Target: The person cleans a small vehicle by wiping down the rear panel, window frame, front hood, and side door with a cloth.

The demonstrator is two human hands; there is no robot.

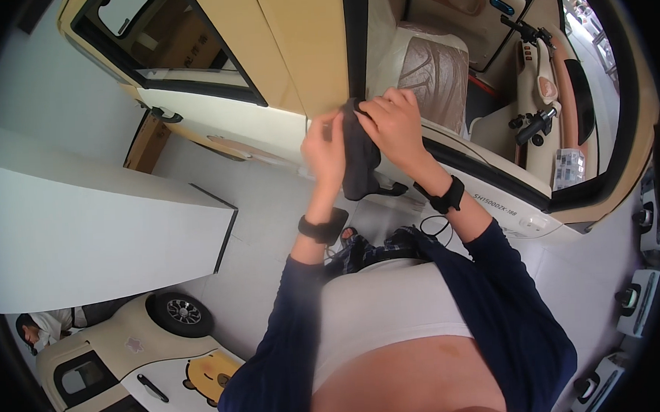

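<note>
Navy sleeves [284, 320] lay nearest the camera, and the torso hid most of the wearer's legs. Black bands [325, 226] circled both wrists. The left hand [323, 153], blurred, was part-closed with bent fingers at the left edge of a dark grey cloth [360, 156]; whether it gripped or merely touched could not be determined. The right hand [397, 124] was curled, its fingertips pinching the cloth's upper right edge; the finger surfaces against the fabric were concealed. The cloth hung between the hands, its full shape lost in folds, beside a tan-and-white vehicle [291, 29]. A dark door handle [398, 190] showed beside its lower end, partly covered. Inside, a film-wrapped seat [435, 70] was cut off below by the door. Farther off at lower left, a second vehicle [101, 333] ran out of view, and a person [51, 329] behind it was mostly hidden.
</note>
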